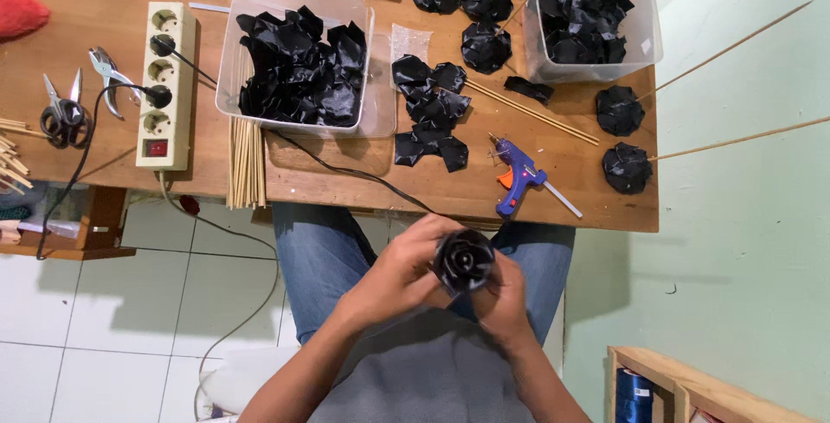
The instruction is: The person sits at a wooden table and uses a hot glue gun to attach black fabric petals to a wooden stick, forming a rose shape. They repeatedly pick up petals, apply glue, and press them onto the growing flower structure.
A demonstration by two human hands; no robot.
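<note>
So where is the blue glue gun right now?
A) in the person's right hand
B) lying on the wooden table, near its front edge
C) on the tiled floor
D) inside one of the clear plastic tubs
B: the blue glue gun lies on the wooden table near its front edge, apart from both hands, while the left hand and the right hand together hold a black rose over the lap.

A small home craft corner: a wooden table (605, 207) stands against a pale green wall (743, 215) over white floor tiles (104, 302). Along its far edge sit clear tubs of black petals (294, 64), at its near edge a blue glue gun (516, 176) and bamboo sticks (246, 163), toward its left edge a power strip (164, 86), scissors (62, 112) and pliers (108, 77)
</note>
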